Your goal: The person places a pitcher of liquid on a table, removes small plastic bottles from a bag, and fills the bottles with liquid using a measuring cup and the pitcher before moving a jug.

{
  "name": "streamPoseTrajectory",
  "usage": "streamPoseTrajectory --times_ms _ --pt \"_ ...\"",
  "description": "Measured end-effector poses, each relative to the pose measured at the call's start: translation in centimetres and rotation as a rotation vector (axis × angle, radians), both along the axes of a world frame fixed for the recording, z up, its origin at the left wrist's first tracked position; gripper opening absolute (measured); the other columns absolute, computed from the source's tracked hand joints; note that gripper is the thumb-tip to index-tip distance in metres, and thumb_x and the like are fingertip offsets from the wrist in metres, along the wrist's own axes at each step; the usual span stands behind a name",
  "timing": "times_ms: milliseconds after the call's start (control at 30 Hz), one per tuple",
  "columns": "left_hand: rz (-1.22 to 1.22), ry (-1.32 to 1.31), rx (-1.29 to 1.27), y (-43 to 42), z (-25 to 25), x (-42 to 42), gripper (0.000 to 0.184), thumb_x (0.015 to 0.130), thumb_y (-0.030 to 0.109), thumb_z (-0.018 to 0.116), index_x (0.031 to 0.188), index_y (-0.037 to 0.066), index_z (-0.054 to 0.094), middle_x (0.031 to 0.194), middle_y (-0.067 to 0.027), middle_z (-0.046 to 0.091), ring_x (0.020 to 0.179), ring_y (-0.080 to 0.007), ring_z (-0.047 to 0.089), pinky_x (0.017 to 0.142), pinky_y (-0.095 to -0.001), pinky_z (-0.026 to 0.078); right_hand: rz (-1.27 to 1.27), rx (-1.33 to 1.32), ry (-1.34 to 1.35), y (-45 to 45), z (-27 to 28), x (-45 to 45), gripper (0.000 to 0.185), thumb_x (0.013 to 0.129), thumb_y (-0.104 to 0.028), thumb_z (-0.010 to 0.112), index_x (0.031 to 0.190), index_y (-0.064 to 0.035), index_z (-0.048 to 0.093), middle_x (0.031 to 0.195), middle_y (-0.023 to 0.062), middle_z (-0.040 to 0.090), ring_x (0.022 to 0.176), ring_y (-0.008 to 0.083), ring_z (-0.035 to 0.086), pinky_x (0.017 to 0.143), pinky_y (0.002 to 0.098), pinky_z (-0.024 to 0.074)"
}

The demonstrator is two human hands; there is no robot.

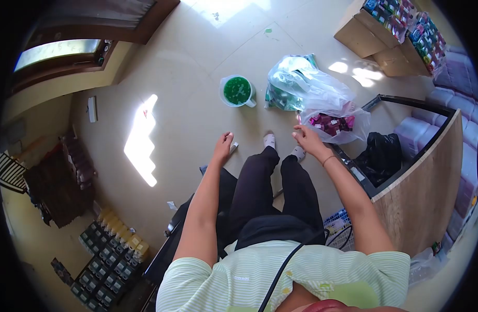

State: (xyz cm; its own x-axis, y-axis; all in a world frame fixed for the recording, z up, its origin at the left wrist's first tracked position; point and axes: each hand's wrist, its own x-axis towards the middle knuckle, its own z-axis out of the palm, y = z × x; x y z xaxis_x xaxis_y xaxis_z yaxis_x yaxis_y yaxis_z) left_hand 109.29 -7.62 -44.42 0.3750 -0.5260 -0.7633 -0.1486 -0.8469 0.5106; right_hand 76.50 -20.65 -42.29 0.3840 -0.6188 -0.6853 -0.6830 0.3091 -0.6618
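Note:
My left hand (224,147) hangs over the floor with its fingers curled closed; whatever they hold, if anything, is hidden. A small white piece (233,147) shows beside it. My right hand (309,140) has thumb and forefinger drawn together at the left edge of a clear plastic bag (353,136) of magenta packets (330,124). What sits between those fingers is too small to make out. Beyond the hands, a clear jug (252,99) with frothy green liquid (237,90) stands on the floor. Right of it lies a whitish plastic bag (311,83) with green packs (280,100).
A wooden, black-edged cabinet (421,192) lies at my right, a black bag (382,156) inside its frame. Cardboard boxes (366,31) of colourful packets stand far right, near stacked purple packs (460,104). Rows of bottles (106,260) are at lower left, a door frame (109,57) at upper left.

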Motion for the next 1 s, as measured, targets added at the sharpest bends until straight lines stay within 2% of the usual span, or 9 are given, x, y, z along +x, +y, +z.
streamPoseTrajectory --times_ms 133,167,267,400,500,600,767,867,1000 --pt "0.103 0.053 0.105 -7.5 -2.6 4.9 0.062 0.088 0.05 0.038 0.13 0.005 0.04 0.132 -0.0134 0.042 0.123 -0.0263 0.037 0.1 -0.0425 0.028 0.028 0.057 0.067 0.2 -10.0 8.4 0.045 0.081 -0.035 0.058 0.115 -0.0065 0.054 0.081 0.013 0.062 0.091 0.031 0.059 0.08 0.0405 0.0456" --pt "0.162 0.1 0.142 -9.1 -4.2 5.9 0.065 0.088 0.053 0.035 0.134 0.007 0.035 0.137 -0.0124 0.037 0.128 -0.0262 0.032 0.103 -0.0448 0.023 0.052 0.102 0.076 0.4 -12.3 10.3 0.046 0.08 -0.034 0.059 0.116 -0.006 0.054 0.091 0.0142 0.06 0.095 0.0331 0.058 0.083 0.0408 0.0449" --pt "0.248 0.135 0.044 -12.4 -14.1 10.4 0.068 0.087 0.054 0.034 0.138 0.01 0.028 0.144 -0.0106 0.027 0.132 -0.027 0.025 0.104 -0.0503 0.016 0.002 0.119 0.108 0.2 -17.7 16.2 0.051 0.077 -0.029 0.063 0.12 -0.005 0.05 0.115 0.0162 0.05 0.103 0.0361 0.053 0.09 0.0412 0.0426" --pt "0.231 0.121 0.066 -17.0 -22.7 14.3 0.06 0.089 0.043 0.035 0.137 0.006 0.031 0.142 -0.0129 0.03 0.131 -0.0277 0.026 0.106 -0.0391 0.02 -0.102 0.104 0.113 -0.5 -23.6 22.0 0.062 0.073 -0.022 0.067 0.126 -0.0015 0.042 0.13 0.016 0.034 0.117 0.0351 0.041 0.097 0.0397 0.0375" --pt "0.21 0.262 0.048 -19.9 -25.3 15.0 0.056 0.089 0.037 0.034 0.134 0.005 0.035 0.138 -0.0126 0.035 0.128 -0.0263 0.03 0.106 -0.0372 0.021 -0.166 0.15 0.117 -1.4 -27.0 24.8 0.069 0.069 -0.017 0.07 0.127 -0.0005 0.038 0.127 0.0162 0.039 0.117 0.0346 0.041 0.097 0.0389 0.0376" --pt "0.193 0.398 0.038 -22.1 -25.9 15.4 0.052 0.088 0.031 0.033 0.132 0.003 0.039 0.135 -0.0124 0.039 0.125 -0.0249 0.034 0.105 -0.0353 0.022 -0.203 0.167 0.108 -1.0 -31.7 25.6 0.054 0.07 -0.021 0.069 0.118 -0.0051 0.049 0.124 0.017 0.042 0.112 0.0364 0.046 0.094 0.0411 0.0404" --pt "0.281 0.628 -0.001 -22.1 -26.9 16.4 0.052 0.089 0.032 0.028 0.124 0.001 0.049 0.121 -0.0103 0.053 0.115 -0.0228 0.043 0.101 -0.0334 0.027 -0.143 0.226 0.052 -2.3 -32.0 25.4 0.041 0.071 -0.031 0.066 0.102 -0.0051 0.06 0.112 0.0184 0.049 0.107 0.0349 0.049 0.091 0.0393 0.0415" --pt "0.391 0.688 -0.009 -21.2 -27.4 16.8 0.054 0.089 0.034 0.025 0.122 0.001 0.051 0.119 -0.0097 0.055 0.113 -0.0226 0.044 0.1 -0.0321 0.027 -0.17 0.179 0.028 -2.1 -32.4 25.5 0.04 0.071 -0.034 0.065 0.1 -0.0051 0.062 0.108 0.0183 0.052 0.104 0.0354 0.05 0.091 0.0392 0.0418" --pt "0.353 0.688 -0.019 -21.3 -26.2 16.2 0.055 0.09 0.034 0.021 0.124 0.0 0.048 0.123 -0.0109 0.051 0.116 -0.0237 0.043 0.102 -0.0341 0.025 -0.204 0.164 -0.001 -1.8 -32.6 25.7 0.038 0.071 -0.032 0.064 0.099 -0.0054 0.062 0.104 0.0183 0.054 0.101 0.036 0.052 0.09 0.0394 0.0419"
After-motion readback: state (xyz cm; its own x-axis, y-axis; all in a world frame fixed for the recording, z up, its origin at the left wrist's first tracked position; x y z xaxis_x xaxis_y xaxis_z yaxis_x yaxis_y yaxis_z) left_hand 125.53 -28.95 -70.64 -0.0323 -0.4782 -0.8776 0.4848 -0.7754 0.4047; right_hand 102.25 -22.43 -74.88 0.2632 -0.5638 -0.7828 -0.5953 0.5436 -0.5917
